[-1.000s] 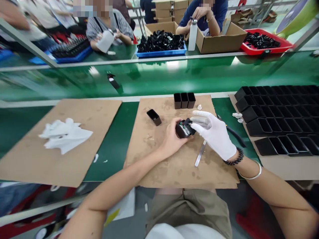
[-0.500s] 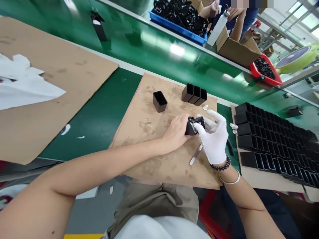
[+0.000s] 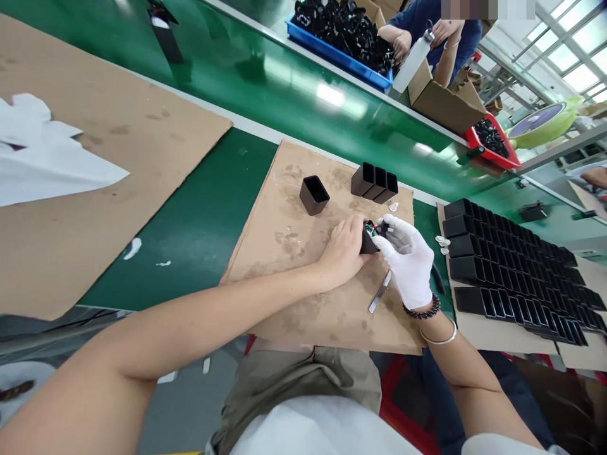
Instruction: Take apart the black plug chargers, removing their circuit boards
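My bare left hand (image 3: 345, 248) is wrapped round a black rectangular housing (image 3: 368, 240) above the cardboard sheet. Green circuitry and a red wire show at the housing's open end. In my white-gloved right hand (image 3: 403, 253), thumb and fingers are closed on a small black part (image 3: 385, 229) beside that opening; it looks like the housing's end piece, partly hidden by the fingers. Below the hands lies a metal tweezers-like tool (image 3: 379, 292). A dark curved handle (image 3: 437, 279) shows beside the right wrist.
One open black housing (image 3: 314, 195) and a group of three housings (image 3: 374, 182) stand on the cardboard (image 3: 284, 316). Rows of black housings (image 3: 502, 253) fill the right side. White paper (image 3: 42, 151) lies at left. Across the green belt, a person sits behind a blue tray (image 3: 339, 57).
The small black part in my right hand has turned, and a red wire now shows at the opening. My view has shifted slightly. Across the belt, the other person's hand has lowered toward the tray.
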A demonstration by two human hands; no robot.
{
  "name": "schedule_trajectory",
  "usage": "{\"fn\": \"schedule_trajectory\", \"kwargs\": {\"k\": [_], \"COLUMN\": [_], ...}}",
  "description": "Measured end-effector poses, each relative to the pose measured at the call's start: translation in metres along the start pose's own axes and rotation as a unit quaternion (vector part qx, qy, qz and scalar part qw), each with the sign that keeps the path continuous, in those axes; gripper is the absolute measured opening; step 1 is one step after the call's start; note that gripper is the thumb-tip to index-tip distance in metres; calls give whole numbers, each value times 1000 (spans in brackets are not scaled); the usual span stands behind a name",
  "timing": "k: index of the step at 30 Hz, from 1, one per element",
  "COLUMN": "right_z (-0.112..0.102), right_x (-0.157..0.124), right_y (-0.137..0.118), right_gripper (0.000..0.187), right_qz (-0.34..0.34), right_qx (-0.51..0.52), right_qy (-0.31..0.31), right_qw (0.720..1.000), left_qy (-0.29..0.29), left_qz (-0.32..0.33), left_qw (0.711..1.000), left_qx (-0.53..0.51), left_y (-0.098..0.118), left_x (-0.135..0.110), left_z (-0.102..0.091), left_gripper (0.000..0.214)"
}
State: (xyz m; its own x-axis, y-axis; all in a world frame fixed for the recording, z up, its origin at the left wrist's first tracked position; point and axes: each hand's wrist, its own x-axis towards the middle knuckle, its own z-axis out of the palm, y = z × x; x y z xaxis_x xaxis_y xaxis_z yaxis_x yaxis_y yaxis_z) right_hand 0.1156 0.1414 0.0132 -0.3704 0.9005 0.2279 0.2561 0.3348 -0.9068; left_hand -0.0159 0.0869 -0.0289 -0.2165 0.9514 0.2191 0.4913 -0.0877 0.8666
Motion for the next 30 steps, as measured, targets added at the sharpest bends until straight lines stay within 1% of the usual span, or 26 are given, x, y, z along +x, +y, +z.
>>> {"fn": "schedule_trajectory", "kwargs": {"k": [3, 5, 9, 12, 14, 16, 19, 21, 23, 25, 27, 28, 30], "right_z": [-3, -5, -7, -6, -6, -7, -6, -4, 0, 3, 4, 4, 2], "right_x": [1, 0, -3, -4, -3, -4, -7, -10, -13, -15, -15, -14, -11], "right_y": [-1, -1, -3, -6, -8, -7, 2, 13, 24, 30, 31, 29, 23], "right_gripper": [50, 48, 40, 37, 36, 39, 52, 62, 63, 53, 39, 33, 25], "right_qz": [16, 4, -31, -37, -36, -32, -35, -48, -64, -75, -94, -113, -174], "right_qx": [0, -14, -87, -125, -134, -144, -175, -153, -108, -105, -148, -170, -207], "right_qy": [-22, -27, -32, -39, -54, -83, -124, -112, -69, -40, -33, -30, -21], "right_qw": [1000, 1000, 995, 991, 989, 986, 976, 981, 990, 991, 984, 978, 963], "left_qy": [-3, -5, -9, -14, -19, -26, -55, -75, -82, -81, -81, -81, -86], "left_qz": [19, 34, 55, 52, 42, 33, 36, 39, 36, 29, 20, 15, 10], "left_qw": [999, 998, 995, 994, 995, 996, 997, 996, 996, 996, 996, 996, 996], "left_qx": [31, 52, 82, 92, 93, 83, 52, 28, 13, 10, 15, 18, 26], "left_y": [-1, -2, -1, 1, 1, 0, -3, -5, -6, -6, -4, -3, -1], "left_x": [-2, -2, -4, -4, -3, -1, 2, 4, 5, 5, 4, 3, 2], "left_z": [1, 1, 1, 1, 0, -3, -8, -12, -14, -15, -16, -16, -16], "left_gripper": [54, 54, 48, 44, 42, 45, 54, 56, 55, 55, 55, 54, 53]}}
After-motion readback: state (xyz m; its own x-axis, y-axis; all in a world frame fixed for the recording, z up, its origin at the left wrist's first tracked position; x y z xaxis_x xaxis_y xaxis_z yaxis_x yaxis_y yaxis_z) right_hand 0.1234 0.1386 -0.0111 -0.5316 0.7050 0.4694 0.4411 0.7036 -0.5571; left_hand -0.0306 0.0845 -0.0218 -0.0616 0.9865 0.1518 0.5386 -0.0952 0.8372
